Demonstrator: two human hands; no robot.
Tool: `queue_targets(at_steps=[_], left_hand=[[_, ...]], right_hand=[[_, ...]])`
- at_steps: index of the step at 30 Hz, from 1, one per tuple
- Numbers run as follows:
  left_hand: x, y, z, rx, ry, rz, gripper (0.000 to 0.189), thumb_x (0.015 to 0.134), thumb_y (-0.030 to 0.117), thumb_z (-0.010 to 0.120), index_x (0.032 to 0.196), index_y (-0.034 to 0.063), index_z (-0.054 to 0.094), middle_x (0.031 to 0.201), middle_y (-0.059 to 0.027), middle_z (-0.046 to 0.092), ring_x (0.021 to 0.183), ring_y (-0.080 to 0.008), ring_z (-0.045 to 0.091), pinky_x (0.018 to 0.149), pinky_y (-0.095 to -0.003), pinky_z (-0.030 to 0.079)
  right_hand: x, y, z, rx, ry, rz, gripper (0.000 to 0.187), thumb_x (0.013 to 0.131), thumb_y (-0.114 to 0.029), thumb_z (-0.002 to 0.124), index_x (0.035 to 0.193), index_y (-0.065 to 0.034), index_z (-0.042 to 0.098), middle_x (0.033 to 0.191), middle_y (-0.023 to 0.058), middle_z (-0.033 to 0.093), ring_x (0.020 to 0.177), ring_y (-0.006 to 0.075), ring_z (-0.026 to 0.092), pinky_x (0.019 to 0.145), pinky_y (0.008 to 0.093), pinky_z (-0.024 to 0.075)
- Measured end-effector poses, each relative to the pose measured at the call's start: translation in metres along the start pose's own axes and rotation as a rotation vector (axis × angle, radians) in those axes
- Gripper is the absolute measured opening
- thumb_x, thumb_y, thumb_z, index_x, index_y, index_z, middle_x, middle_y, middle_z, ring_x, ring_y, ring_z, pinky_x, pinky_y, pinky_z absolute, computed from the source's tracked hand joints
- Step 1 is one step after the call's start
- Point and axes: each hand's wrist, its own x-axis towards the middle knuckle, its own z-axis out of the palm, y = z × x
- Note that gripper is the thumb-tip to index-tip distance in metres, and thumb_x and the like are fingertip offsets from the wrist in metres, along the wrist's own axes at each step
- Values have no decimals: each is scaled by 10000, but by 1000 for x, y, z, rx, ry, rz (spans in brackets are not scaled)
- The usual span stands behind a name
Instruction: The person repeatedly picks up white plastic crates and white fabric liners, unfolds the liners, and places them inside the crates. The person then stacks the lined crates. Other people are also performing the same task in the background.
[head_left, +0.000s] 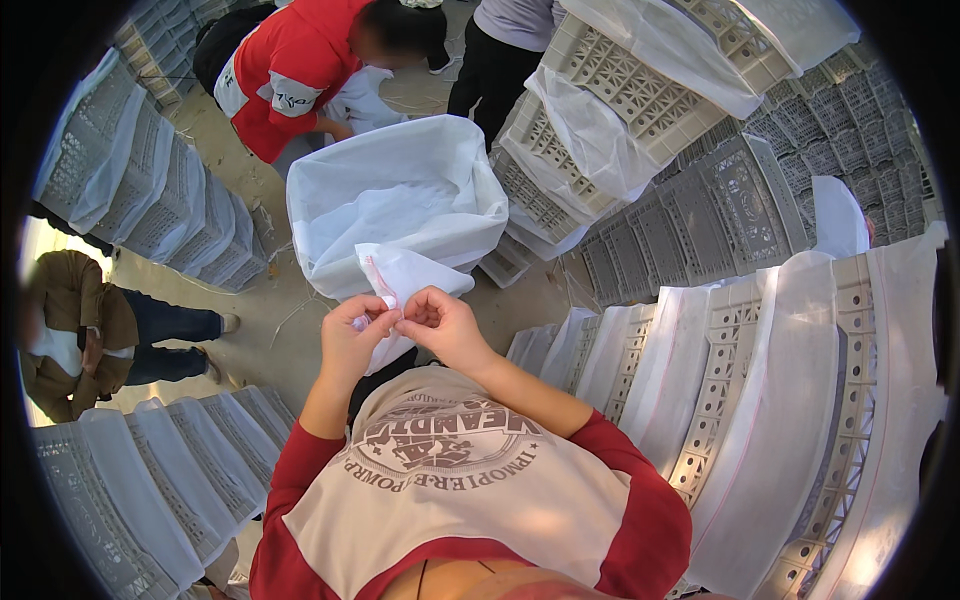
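Note:
A thin white fabric sheet or bag (424, 279) with a reddish seam along its edge hangs between my hands. The fingers of my left hand (349, 337) pinch its gathered edge. Close beside them, the thumb and forefinger of my right hand (446, 330) pinch the same gathered spot. Just beyond the hands stands a crate draped inside and over its rim with a white fabric liner (330, 259). Folds of pale fabric lie on the floor of the liner. The crate itself is hidden under the cloth.
Tall stacks of plastic crates with white liners rise at the right (720, 375), far right (622, 90), left (157, 180) and lower left (165, 480). A person in red (300, 67) bends over white cloth beyond the crate. Other people stand behind and at the left (90, 337).

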Motion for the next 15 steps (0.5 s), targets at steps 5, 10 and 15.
queue_targets(at_steps=[5,10,15], left_hand=[[-1,-3,4,276,-62,193,78,765,3,693,823,-14,645,736,-14,595,624,-72,517,545,-210,408],[0,1,4,373,-103,128,98,741,29,708,824,3,664,734,-56,626,650,-126,558,603,-247,436],[1,14,-12,319,26,133,83,778,11,656,857,-1,634,749,-50,599,634,-121,522,588,-254,418]], right_hand=[[-5,-1,-13,-66,-27,78,125,801,-36,688,834,-16,569,785,3,604,701,51,561,644,200,470],[-3,-5,-35,-5,-139,173,110,799,-48,691,819,-10,590,765,-3,597,696,60,562,640,203,470],[6,-12,-51,92,144,78,97,839,-45,641,852,-3,554,783,16,587,697,83,568,642,226,484]])
